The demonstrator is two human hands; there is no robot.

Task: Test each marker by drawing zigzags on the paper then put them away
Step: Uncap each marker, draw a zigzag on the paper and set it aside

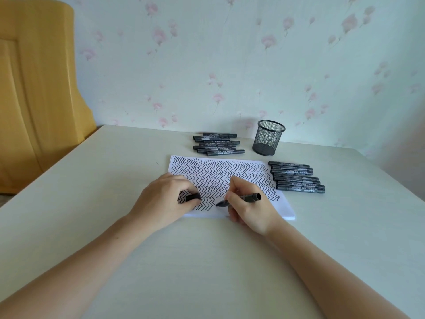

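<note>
A white stack of paper (280, 204) lies in the middle of the table, covered with rows of black zigzags. My right hand (248, 208) grips an uncapped black marker (249, 198), its tip touching the paper near the lower edge. My left hand (161, 199) rests on the paper's left part and holds the marker's black cap (192, 197) in curled fingers. Several black markers (218, 143) lie in a row behind the paper. Another row of several markers (296, 177) lies right of it. A black mesh pen cup (268, 138) stands behind the paper, apparently empty.
The pale table (184, 261) meets a flowered wall at the back. A yellow wooden chair back (39, 88) stands past the table's left edge.
</note>
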